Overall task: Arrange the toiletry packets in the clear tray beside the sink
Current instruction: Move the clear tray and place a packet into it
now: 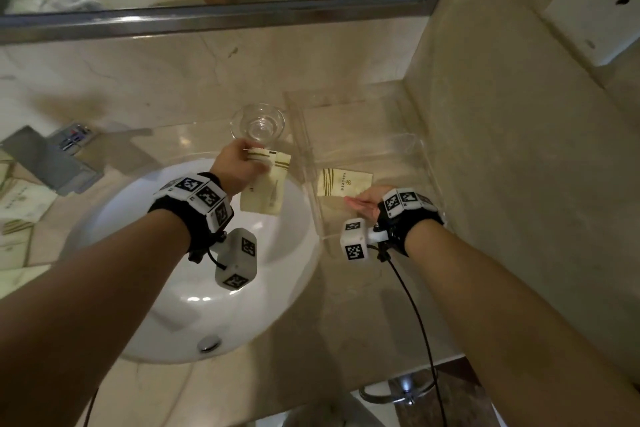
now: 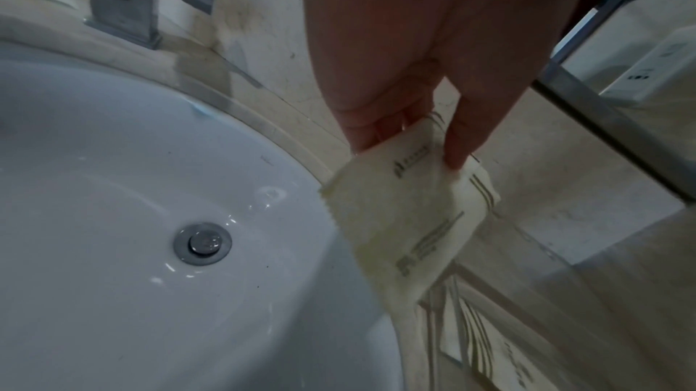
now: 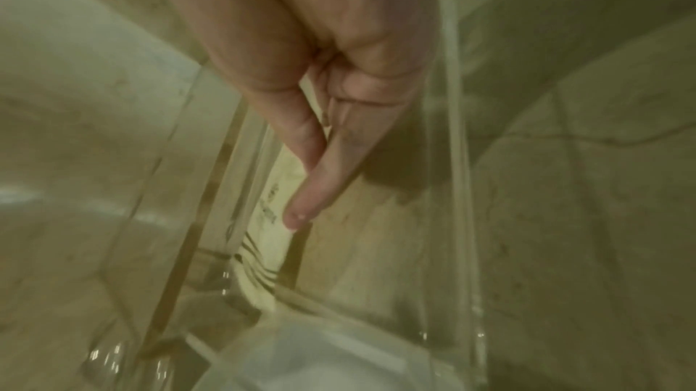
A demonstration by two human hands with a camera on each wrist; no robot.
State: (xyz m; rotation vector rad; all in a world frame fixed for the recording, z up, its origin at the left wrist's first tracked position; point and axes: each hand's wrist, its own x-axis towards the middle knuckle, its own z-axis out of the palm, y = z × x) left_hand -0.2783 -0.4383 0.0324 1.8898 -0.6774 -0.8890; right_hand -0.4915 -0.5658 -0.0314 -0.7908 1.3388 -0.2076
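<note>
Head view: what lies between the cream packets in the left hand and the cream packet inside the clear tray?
Only the clear tray's upright left wall; the head view shows nothing else there.

So your table [image 1: 180,104] here is a beige marble vanity top with a white round sink [image 1: 194,288] sunk into it and a chunky square chrome faucet [image 1: 52,158] at its far-left edge. Right of the sink you've got a clear tray [image 1: 408,156] sitting on the marble against the side wall, a small glass dish [image 1: 258,123] just beside its far-left corner, and a few cream packets [image 1: 20,204] lying on the far left of the table.
</note>
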